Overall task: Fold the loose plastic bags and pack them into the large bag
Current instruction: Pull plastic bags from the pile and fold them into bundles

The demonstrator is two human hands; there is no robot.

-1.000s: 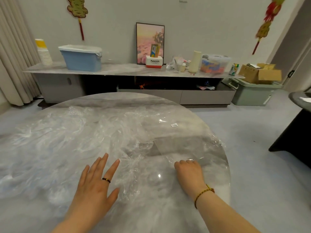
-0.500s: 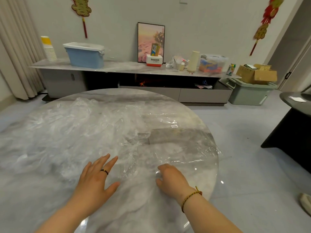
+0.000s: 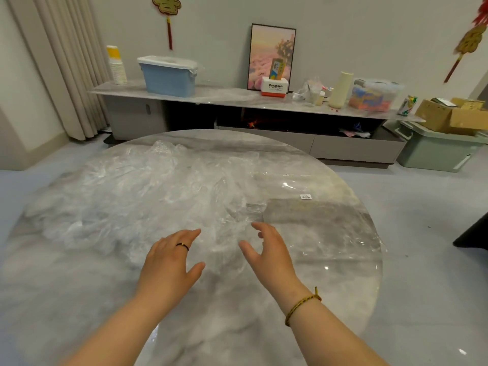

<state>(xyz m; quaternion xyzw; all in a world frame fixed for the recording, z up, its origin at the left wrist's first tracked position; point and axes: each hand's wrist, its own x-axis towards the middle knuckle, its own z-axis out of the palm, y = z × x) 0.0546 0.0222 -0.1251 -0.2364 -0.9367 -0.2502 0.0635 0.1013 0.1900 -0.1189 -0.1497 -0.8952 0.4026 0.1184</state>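
A heap of crumpled clear plastic bags (image 3: pixel 137 196) covers the left and middle of the round marble table (image 3: pixel 184 326). One large clear bag (image 3: pixel 324 228) lies flat on the right side, with a small white label on it. My left hand (image 3: pixel 169 262), wearing a dark ring, hovers palm down over the near edge of the heap with fingers spread. My right hand (image 3: pixel 269 254), a braided bracelet at its wrist, is raised beside it with fingers apart and slightly curled. Neither hand holds anything.
Behind the table runs a long low cabinet (image 3: pixel 237 99) with a blue lidded bin (image 3: pixel 169 75), stacked cups, a picture and boxes. A green crate (image 3: pixel 433 151) with cardboard boxes stands on the floor at right. A dark table edge (image 3: pixel 475 233) shows far right.
My right hand has lifted off the flat bag, moved left and opened its fingers. My left hand stays near the heap's edge. The view has shifted, so the table sits more to the left.
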